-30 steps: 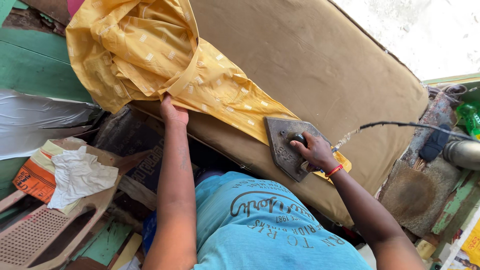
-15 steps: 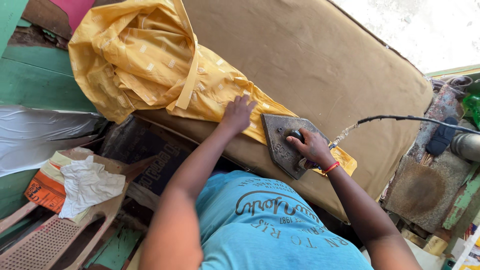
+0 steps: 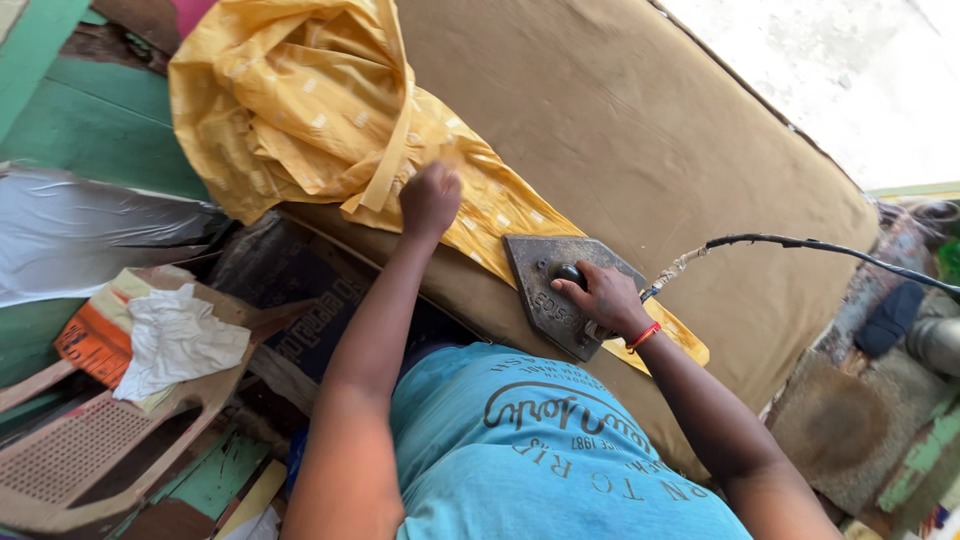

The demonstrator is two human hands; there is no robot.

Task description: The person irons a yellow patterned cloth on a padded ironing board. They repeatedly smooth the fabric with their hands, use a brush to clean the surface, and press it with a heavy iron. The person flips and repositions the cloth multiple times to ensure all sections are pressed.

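— At the far left, what is seen beside the surface?

— A brown plastic chair [image 3: 70,460] is seen low down, with crumpled white paper [image 3: 175,340] and an orange packet [image 3: 92,345] lying on it. Green boards and a sheet of silver plastic are seen behind them.

— And on the padded brown surface [image 3: 680,150] itself?

— A yellow garment [image 3: 290,100] with small pale motifs is laid there. Its bulk is bunched at the upper left, overhanging the edge, and a long flattened strip of it is stretched down and to the right, under the iron.

— How is the left hand [image 3: 430,200] placed?

— It is closed into a loose fist on the cloth, where the bunched part gives way to the strip. A fold appears to be gripped, though the fingers are hidden from above.

— And the right hand [image 3: 605,298]?

— It is wrapped tightly around the handle of a heavy, dark metal iron [image 3: 560,290], whose flat body is pressed on the strip. A cloth-covered cord [image 3: 800,245] is run off to the right.

— Which relation matters most?

— The long axis of the strip is run diagonally from the left hand to the iron. The pointed nose of the iron is turned roughly away from the left hand, toward the lower right end of the strip. The unpressed cloth lies up and left of the iron, nearer the left hand.
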